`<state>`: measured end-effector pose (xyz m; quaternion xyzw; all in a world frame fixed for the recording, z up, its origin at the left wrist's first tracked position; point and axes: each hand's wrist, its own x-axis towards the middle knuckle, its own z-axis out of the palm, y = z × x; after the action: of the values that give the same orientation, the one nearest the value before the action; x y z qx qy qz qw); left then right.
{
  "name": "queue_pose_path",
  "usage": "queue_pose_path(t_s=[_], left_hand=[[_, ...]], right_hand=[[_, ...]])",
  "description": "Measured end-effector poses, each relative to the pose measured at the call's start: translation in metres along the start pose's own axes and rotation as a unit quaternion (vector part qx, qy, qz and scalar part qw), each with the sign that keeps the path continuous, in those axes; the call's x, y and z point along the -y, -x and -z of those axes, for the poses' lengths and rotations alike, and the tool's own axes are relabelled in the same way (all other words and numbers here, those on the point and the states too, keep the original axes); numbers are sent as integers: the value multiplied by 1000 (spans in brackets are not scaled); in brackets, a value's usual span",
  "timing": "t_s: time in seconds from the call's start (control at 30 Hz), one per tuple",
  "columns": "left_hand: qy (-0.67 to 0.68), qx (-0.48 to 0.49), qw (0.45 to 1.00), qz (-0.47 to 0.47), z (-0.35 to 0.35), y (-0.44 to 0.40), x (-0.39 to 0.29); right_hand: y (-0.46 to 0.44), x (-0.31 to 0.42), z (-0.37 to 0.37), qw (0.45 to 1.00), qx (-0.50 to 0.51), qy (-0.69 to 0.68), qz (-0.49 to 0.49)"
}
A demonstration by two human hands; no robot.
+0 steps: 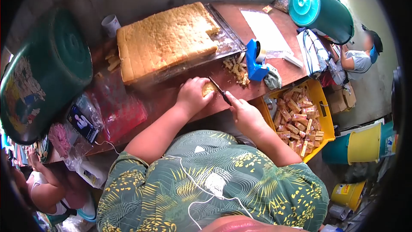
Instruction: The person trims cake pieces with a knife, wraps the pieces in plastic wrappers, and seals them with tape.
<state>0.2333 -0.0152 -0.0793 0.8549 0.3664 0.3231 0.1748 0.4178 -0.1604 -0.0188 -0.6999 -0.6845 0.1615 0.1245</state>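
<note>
Counter (231,15): runs across the whole view in front of the person. Dark green drum (47,77) at its left end.

Cake slab (165,41): largest item of food, on a dark tray (230,42) beyond the hands; lines cross its top, and a notch is missing from its right end.

Yellow crate (322,107): to the person's right, below counter level, holding many wrapped pieces (300,120). Blue tape dispenser (254,66) on the counter, beside a heap of trimmings (236,71).

Left hand (194,94): low over the near side of the counter, fingers curled, closed on a small cake piece. Right hand (245,112): wrapped around the handle of a knife (221,91), no gap seen in the grip.

Key relation: the cake piece (209,88) sits between the left hand's fingers and the blade, ahead and to the left of the right hand. Left hand is nearer, in contact. The knife's long axis slants away from the body and leftward, along the piece's right side (blade contact not resolvable here). The piece's own long axis: cannot tell, fingers cover part.
</note>
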Motion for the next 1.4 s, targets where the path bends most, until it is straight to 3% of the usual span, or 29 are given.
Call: queue_pose_path(t_s=[0.13,0.4,0.6,0.8,0.9,0.97,1.03,1.1,1.13,1.17,1.23,1.4], left_hand=[[18,8,1000,12,-2,-1,3],[19,-2,1000,4,0,0,1],[15,0,1000,10,-1,-1,1],[30,13,999,24,4,2,0],[-11,14,1000,0,4,2,-1],[-30,47,998,3,7,1,-2],[52,58,996,40,14,-4,-2],[149,64,985,62,27,-3,-4],[187,27,982,29,36,-3,-7],[223,-10,975,-3,45,-2,-12],[301,-61,951,-27,62,4,-24],[304,-114,945,-32,82,13,-20]], right_hand=[[-18,-6,-17,998,-42,-3,42],[-8,-3,-10,999,42,17,-9],[-24,-13,-32,999,-11,3,33],[7,-20,-16,1000,10,-9,1],[13,-45,-16,996,-33,-84,13],[7,-39,2,992,-71,-98,-41],[3,-38,9,982,-142,-120,-21],[6,-38,14,982,-133,-132,18],[8,-35,18,981,-130,-138,37],[13,-27,28,988,-55,-146,-4],[19,-23,23,984,-12,-173,35],[21,-15,9,985,124,-112,43]])
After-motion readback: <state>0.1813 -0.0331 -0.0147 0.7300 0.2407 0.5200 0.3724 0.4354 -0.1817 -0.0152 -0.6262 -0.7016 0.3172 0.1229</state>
